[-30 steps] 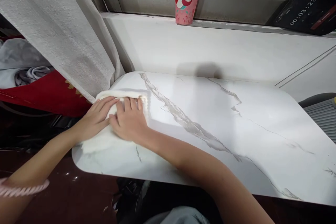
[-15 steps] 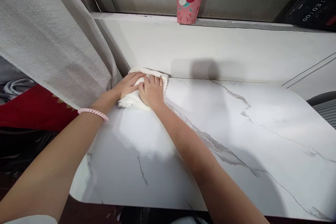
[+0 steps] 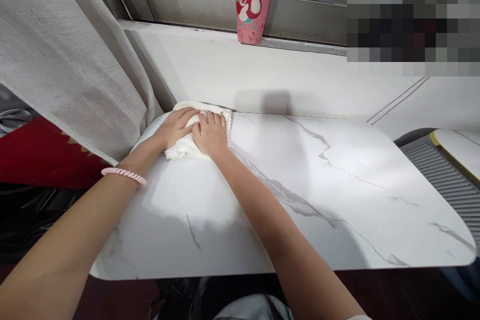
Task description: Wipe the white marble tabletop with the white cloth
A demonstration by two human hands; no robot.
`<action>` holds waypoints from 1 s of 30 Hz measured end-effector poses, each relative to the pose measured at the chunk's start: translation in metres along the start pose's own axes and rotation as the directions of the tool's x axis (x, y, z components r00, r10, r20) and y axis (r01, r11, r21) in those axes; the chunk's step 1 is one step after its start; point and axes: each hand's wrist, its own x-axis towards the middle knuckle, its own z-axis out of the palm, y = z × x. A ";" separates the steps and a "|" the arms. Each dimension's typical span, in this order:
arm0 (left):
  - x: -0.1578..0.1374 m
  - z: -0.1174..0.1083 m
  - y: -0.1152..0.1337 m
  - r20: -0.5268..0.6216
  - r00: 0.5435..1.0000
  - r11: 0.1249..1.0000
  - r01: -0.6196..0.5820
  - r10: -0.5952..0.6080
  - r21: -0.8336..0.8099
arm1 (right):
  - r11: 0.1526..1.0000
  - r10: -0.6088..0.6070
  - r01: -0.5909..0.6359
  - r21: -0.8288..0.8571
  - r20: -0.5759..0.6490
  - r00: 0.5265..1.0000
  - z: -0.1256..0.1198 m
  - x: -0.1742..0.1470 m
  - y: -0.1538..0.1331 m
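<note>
A white cloth (image 3: 184, 149) with a scalloped edge lies bunched at the back left corner of the white marble-patterned table (image 3: 240, 230), close to the wall. My left hand (image 3: 176, 127) lies flat on the cloth's left part, fingers spread and pointing right; a pink twisted band (image 3: 123, 175) is on that forearm. Beside it, my right hand (image 3: 213, 135) presses on the cloth's right part, its fingers stretched forward and slightly bent. Both hands are open on top of the cloth, and their fingertips nearly meet. Some of the cloth is hidden beneath them.
A grey curtain (image 3: 75, 45) hangs against the table's left end. On the window ledge stands a pink cup (image 3: 251, 15) with a cartoon print. A grey ribbed surface (image 3: 442, 165) lies past the table's right end. The upper right is pixelated.
The view has shifted, so the cup appears farther left and more of the table's right end shows. Both hands stay on the cloth in the back left corner.
</note>
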 end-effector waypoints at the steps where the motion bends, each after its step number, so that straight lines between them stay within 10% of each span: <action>1: -0.006 0.000 0.005 0.003 1.000 1.000 0.010 -0.010 0.002 | 1.000 0.001 -0.001 -0.004 0.010 1.000 -0.004 -0.007 -0.001; 19: -0.195 0.016 0.152 -0.023 0.990 0.984 0.142 -0.141 0.109 | 0.941 -0.338 0.333 0.063 0.133 0.931 -0.098 -0.188 -0.008; 24: -0.185 0.028 0.165 -0.066 0.991 0.983 0.125 -0.117 0.136 | 0.924 -0.383 0.380 0.052 0.181 0.906 -0.112 -0.184 0.012; 30: -0.104 0.032 0.140 -0.078 0.996 0.993 0.058 -0.050 0.098 | 0.962 -0.274 0.273 0.025 0.159 0.949 -0.093 -0.126 0.042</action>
